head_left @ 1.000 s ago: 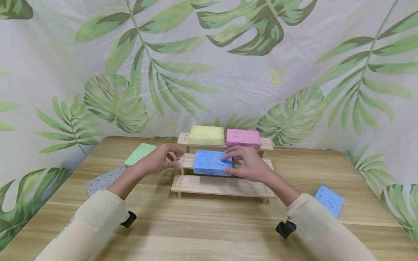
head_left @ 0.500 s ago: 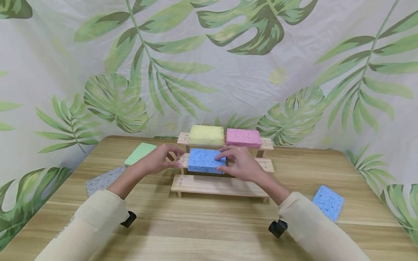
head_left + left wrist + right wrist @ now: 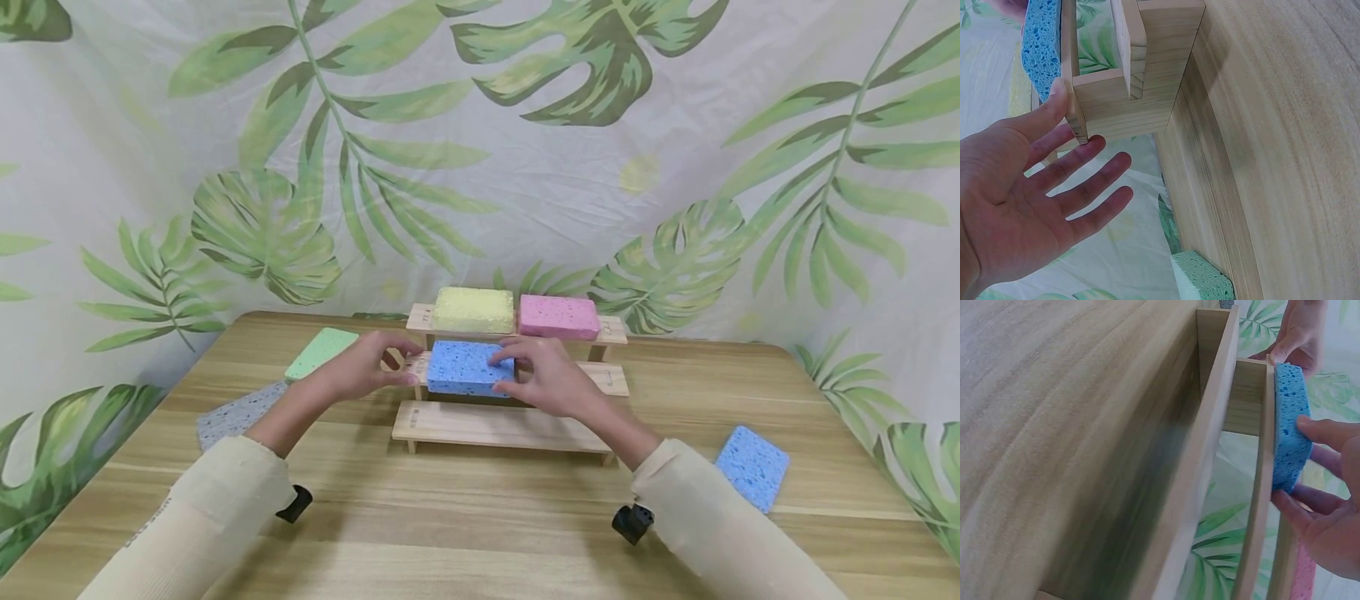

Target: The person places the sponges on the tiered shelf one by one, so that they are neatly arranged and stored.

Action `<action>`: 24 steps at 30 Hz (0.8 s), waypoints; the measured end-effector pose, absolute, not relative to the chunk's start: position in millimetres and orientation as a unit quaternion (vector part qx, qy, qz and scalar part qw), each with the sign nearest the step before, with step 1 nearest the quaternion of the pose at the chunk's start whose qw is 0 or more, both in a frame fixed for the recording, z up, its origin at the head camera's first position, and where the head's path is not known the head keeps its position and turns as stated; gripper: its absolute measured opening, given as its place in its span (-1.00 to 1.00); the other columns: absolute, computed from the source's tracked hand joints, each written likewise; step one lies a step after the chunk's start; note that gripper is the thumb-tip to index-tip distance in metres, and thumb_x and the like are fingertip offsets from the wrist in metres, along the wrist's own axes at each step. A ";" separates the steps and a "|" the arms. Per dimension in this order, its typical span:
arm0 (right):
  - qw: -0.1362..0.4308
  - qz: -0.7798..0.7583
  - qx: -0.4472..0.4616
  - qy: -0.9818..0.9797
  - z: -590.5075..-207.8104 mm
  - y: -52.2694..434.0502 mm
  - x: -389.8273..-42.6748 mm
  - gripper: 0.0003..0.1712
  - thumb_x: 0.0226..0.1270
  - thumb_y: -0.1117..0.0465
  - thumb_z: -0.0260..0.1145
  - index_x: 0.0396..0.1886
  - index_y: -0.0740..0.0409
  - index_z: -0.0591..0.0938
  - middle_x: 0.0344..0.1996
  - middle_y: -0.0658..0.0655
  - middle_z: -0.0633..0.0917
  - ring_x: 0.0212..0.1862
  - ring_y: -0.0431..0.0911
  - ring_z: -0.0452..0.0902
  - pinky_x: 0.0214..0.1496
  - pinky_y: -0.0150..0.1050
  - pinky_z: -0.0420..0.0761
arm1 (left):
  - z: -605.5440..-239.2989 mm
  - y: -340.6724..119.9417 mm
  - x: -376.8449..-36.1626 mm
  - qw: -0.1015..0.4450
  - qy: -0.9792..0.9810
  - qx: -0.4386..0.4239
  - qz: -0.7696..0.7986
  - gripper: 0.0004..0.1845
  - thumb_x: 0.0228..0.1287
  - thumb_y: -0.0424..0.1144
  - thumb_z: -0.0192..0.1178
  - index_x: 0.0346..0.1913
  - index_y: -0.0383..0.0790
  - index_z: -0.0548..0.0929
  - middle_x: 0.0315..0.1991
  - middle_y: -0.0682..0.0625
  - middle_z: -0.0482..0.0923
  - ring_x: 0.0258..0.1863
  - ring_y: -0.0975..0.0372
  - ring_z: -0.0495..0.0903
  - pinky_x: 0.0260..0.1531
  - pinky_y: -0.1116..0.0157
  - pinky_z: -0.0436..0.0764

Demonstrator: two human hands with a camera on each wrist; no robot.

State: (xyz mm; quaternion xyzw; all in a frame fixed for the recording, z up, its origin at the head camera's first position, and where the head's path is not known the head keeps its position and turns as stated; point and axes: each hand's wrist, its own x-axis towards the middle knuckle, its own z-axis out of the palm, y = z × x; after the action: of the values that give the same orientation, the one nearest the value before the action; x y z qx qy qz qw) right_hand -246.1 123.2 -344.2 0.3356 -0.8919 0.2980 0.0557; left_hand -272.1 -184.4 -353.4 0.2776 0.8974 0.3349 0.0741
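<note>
A blue sponge (image 3: 468,367) lies on the middle step of a three-step wooden shelf (image 3: 510,425). My right hand (image 3: 506,371) pinches its right end, fingers on top and thumb at the front edge. In the right wrist view the sponge (image 3: 1290,425) sits between finger and thumb of that hand (image 3: 1300,465). My left hand (image 3: 401,367) touches the left end of the middle step. The left wrist view shows that hand (image 3: 1079,162) with fingers straight and the thumb against the step's end (image 3: 1079,119). A yellow sponge (image 3: 474,310) and a pink sponge (image 3: 559,317) lie on the top step.
On the wooden table (image 3: 480,533) a green sponge (image 3: 322,352) and a grey sponge (image 3: 236,414) lie to the left of the shelf. A second blue sponge (image 3: 752,467) lies to the right. A leaf-print cloth (image 3: 480,167) closes off the back and sides.
My right hand has slid the blue sponge leftwards along the middle step, towards the left hand. The left hand has stayed at the step's end.
</note>
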 end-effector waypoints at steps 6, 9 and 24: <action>0.030 0.262 0.321 -0.910 -336.0 121.5 -238.6 -0.59 0.32 0.22 0.52 0.14 0.21 0.75 0.30 0.36 0.60 0.30 0.23 0.55 0.43 0.12 0.46 | -352.3 -183.8 -272.1 0.075 0.898 0.277 0.332 -0.54 0.37 -0.35 0.38 0.24 -0.53 0.60 0.14 -0.34 0.63 -0.01 -0.15 0.68 0.01 0.00 0.71; 0.026 0.260 0.321 -0.910 -333.7 121.1 -235.6 -0.59 0.34 0.24 0.49 0.16 0.23 0.73 0.32 0.41 0.57 0.43 0.26 0.42 0.49 0.16 0.37 | -351.6 -183.3 -271.4 0.075 0.899 0.277 0.330 -0.54 0.37 -0.35 0.38 0.24 -0.53 0.60 0.13 -0.34 0.63 -0.01 -0.15 0.68 0.01 0.00 0.71; 0.035 0.304 0.297 -0.904 -337.6 124.8 -232.4 -0.66 0.30 0.26 0.53 0.05 0.21 0.76 0.29 0.30 0.59 0.27 0.21 0.55 0.31 0.06 0.59 | -352.8 -183.8 -271.8 0.079 0.900 0.274 0.329 -0.53 0.39 -0.34 0.37 0.26 -0.51 0.60 0.13 -0.33 0.62 0.00 -0.16 0.68 -0.01 0.01 0.72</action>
State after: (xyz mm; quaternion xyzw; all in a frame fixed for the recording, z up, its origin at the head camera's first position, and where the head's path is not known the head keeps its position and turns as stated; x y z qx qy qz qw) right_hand -232.4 124.8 -337.6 0.2974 -0.9045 0.3038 0.0349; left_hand -271.8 -183.8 -352.8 0.2745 0.9001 0.3290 0.0786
